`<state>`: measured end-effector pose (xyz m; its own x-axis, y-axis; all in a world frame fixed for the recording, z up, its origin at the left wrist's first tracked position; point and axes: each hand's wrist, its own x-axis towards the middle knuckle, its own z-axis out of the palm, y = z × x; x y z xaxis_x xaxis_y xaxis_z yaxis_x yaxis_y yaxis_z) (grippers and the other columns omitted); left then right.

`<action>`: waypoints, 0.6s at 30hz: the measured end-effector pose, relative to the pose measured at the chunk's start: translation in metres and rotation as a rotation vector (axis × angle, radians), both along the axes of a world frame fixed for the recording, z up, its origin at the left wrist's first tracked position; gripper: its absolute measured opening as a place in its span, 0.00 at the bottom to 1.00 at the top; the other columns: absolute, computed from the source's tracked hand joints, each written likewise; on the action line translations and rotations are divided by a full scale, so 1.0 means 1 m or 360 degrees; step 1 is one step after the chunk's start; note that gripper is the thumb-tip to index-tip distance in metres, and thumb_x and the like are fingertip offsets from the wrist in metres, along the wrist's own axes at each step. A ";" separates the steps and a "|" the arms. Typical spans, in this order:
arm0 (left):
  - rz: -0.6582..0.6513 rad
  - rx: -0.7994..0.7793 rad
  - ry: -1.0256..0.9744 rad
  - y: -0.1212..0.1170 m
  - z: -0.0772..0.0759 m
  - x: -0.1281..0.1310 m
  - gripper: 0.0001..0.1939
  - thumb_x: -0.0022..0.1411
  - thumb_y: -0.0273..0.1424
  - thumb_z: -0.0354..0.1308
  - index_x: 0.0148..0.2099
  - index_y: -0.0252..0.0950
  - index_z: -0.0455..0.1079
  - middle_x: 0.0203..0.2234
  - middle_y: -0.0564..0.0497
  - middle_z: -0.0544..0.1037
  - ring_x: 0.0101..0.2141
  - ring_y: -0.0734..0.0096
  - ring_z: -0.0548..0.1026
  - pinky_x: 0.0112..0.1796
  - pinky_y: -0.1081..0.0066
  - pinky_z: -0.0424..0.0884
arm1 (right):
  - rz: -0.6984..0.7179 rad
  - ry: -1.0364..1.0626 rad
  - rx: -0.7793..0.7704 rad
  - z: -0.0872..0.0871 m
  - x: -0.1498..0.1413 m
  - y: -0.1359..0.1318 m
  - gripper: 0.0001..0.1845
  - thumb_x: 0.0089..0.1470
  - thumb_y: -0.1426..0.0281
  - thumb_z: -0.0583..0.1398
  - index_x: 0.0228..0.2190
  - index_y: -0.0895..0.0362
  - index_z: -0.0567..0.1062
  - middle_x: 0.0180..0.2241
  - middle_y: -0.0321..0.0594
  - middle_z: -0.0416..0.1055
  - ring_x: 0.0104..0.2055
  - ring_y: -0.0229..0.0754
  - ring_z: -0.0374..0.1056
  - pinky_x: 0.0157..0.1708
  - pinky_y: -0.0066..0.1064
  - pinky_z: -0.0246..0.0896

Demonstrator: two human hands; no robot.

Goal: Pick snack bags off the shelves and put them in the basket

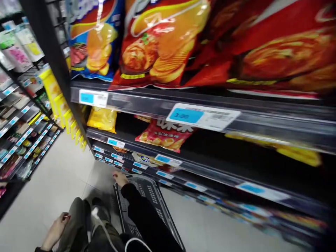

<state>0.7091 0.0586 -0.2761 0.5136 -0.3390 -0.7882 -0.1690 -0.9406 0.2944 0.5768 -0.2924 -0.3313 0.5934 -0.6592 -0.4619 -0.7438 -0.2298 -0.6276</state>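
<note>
My left hand (57,226) hangs low beside my leg, its fingers curled in. A small reddish spot shows at its fingertips, but I cannot make out what, if anything, it holds. Over a grey perforated shopping basket (151,190) stretches my right arm in a black sleeve. My right hand (120,178) is at the basket's far left corner, fingers bent inward and their inner side hidden. Whether it touches the rim is unclear. No goods show in the visible part of the basket.
Shelves with price tags (203,116) rise close on the right, holding red chip bags (162,42), a blue chip bag (97,42) and a pink snack bag (165,134). Yellow packs (54,89) hang at the shelf end. Another rack (26,136) stands left. A white cable (105,229) dangles before me.
</note>
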 end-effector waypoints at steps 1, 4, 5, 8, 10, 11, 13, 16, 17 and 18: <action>-0.0201 -0.0009 0.0009 -0.019 0.000 0.014 0.20 0.64 0.37 0.41 0.51 0.35 0.67 0.45 0.44 0.78 0.46 0.64 0.76 0.46 0.72 0.67 | -0.0040 0.0046 0.0020 -0.005 0.005 -0.009 0.12 0.60 0.65 0.58 0.40 0.61 0.72 0.38 0.39 0.72 0.38 0.38 0.70 0.39 0.35 0.69; -0.0793 -0.0007 -0.0064 -0.079 -0.012 0.055 0.20 0.63 0.35 0.45 0.53 0.34 0.68 0.48 0.41 0.76 0.49 0.58 0.73 0.50 0.67 0.64 | -0.0240 0.0101 0.0013 -0.022 0.016 -0.029 0.11 0.60 0.66 0.58 0.38 0.61 0.73 0.38 0.39 0.72 0.38 0.38 0.70 0.40 0.36 0.69; -0.0964 0.0006 -0.0103 -0.099 -0.021 0.069 0.20 0.62 0.34 0.47 0.53 0.33 0.68 0.48 0.40 0.76 0.50 0.55 0.72 0.51 0.63 0.63 | -0.0304 0.0098 -0.0023 -0.028 0.020 -0.034 0.11 0.60 0.66 0.58 0.38 0.62 0.73 0.38 0.40 0.72 0.39 0.39 0.70 0.41 0.37 0.68; -0.1341 0.0047 -0.0176 -0.153 -0.058 0.110 0.21 0.61 0.32 0.50 0.54 0.32 0.68 0.49 0.38 0.75 0.51 0.49 0.70 0.51 0.58 0.62 | -0.0425 -0.0010 -0.0219 -0.041 0.036 -0.045 0.11 0.61 0.67 0.57 0.40 0.62 0.72 0.42 0.43 0.71 0.42 0.40 0.69 0.44 0.39 0.67; -0.1467 0.0070 -0.0233 -0.179 -0.089 0.131 0.22 0.62 0.33 0.48 0.56 0.30 0.68 0.49 0.37 0.75 0.50 0.49 0.71 0.50 0.57 0.63 | -0.0440 -0.0152 -0.0395 -0.046 0.053 -0.051 0.11 0.61 0.69 0.55 0.43 0.62 0.71 0.45 0.46 0.70 0.44 0.42 0.69 0.46 0.39 0.66; -0.1501 0.0072 -0.0279 -0.189 -0.105 0.139 0.23 0.63 0.34 0.47 0.57 0.29 0.67 0.49 0.35 0.74 0.50 0.47 0.70 0.50 0.55 0.63 | -0.0432 -0.0234 -0.0491 -0.049 0.064 -0.055 0.12 0.61 0.70 0.54 0.44 0.62 0.71 0.47 0.48 0.69 0.46 0.43 0.69 0.47 0.39 0.65; -0.1536 0.0039 -0.0374 -0.204 -0.139 0.145 0.25 0.64 0.34 0.44 0.59 0.25 0.64 0.50 0.31 0.73 0.52 0.41 0.68 0.51 0.49 0.61 | -0.0384 -0.0410 -0.0694 -0.054 0.087 -0.061 0.16 0.60 0.71 0.54 0.49 0.62 0.69 0.49 0.51 0.68 0.51 0.46 0.66 0.52 0.40 0.63; -0.1567 -0.0117 -0.0378 -0.217 -0.195 0.137 0.26 0.62 0.32 0.45 0.60 0.25 0.63 0.52 0.31 0.71 0.53 0.39 0.67 0.52 0.46 0.59 | -0.0312 -0.0643 -0.0994 -0.069 0.125 -0.076 0.26 0.59 0.68 0.54 0.57 0.64 0.61 0.56 0.56 0.62 0.61 0.50 0.56 0.59 0.43 0.56; -0.1579 -0.0192 -0.0329 -0.221 -0.216 0.132 0.26 0.62 0.31 0.46 0.60 0.29 0.64 0.53 0.34 0.71 0.53 0.42 0.67 0.53 0.48 0.60 | -0.0339 -0.0715 -0.1091 -0.075 0.136 -0.083 0.29 0.59 0.66 0.54 0.59 0.66 0.58 0.58 0.59 0.59 0.63 0.53 0.53 0.60 0.45 0.54; -0.1592 -0.0271 -0.0266 -0.225 -0.237 0.127 0.25 0.61 0.31 0.47 0.59 0.33 0.66 0.54 0.38 0.71 0.54 0.46 0.68 0.55 0.52 0.60 | -0.0391 -0.0791 -0.1182 -0.080 0.147 -0.092 0.33 0.59 0.64 0.54 0.60 0.68 0.54 0.59 0.62 0.57 0.64 0.55 0.50 0.61 0.48 0.53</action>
<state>0.8363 -0.1667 -0.5132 0.0334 -0.7728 -0.6338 -0.9034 -0.2946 0.3116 0.7234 -0.3840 -0.4115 0.4144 -0.8178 0.3994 -0.5095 -0.5721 -0.6427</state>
